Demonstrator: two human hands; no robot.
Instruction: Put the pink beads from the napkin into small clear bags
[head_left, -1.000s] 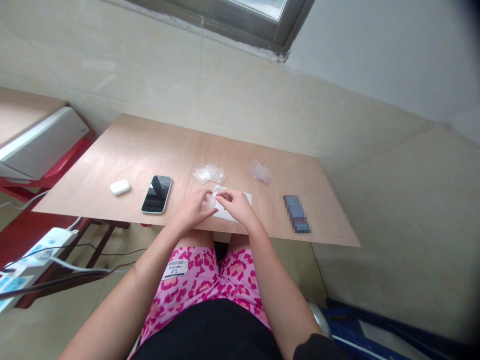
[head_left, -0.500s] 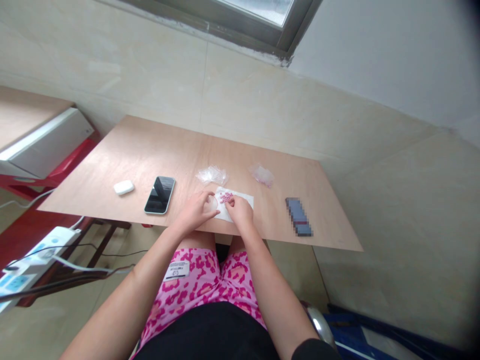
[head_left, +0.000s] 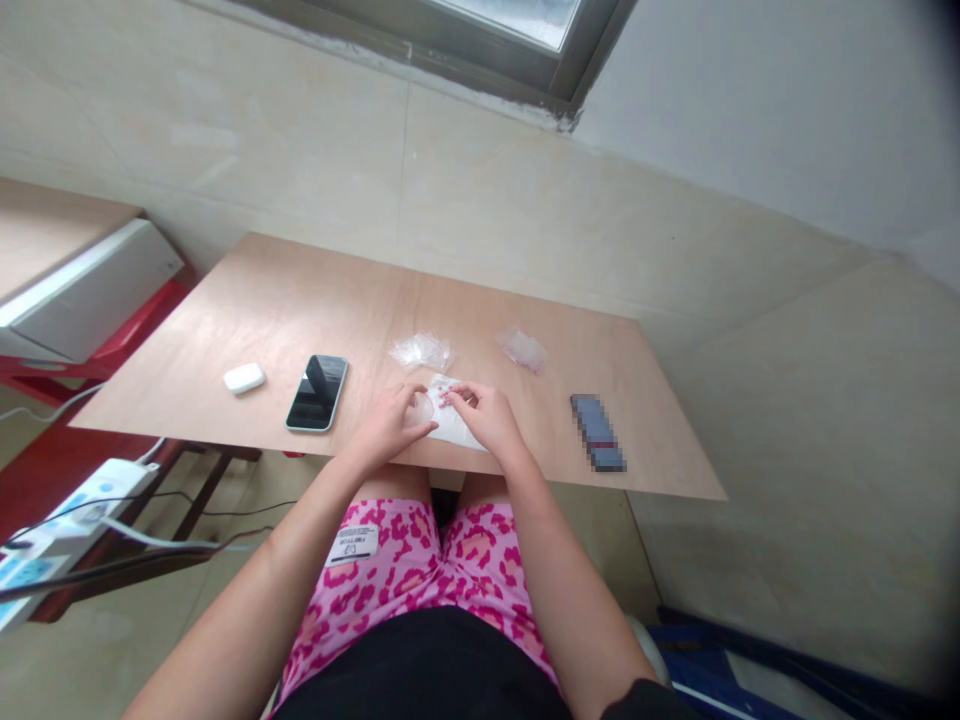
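OK, frame centre: left hand (head_left: 388, 420) half-curled, holding bag (head_left: 421, 408); right hand (head_left: 486, 416) nearly closed at pink beads (head_left: 444, 393) over paper (head_left: 454, 431), grip unclear.

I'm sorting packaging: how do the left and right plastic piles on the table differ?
Colour: the left pile looks colourless; the right pile shows some pink at its near edge.
Size: the left pile spreads wider than the right pile.
Place: the left pile lies nearer the left hand, the right pile nearer the right hand.
Both look see-through and lie on the table.
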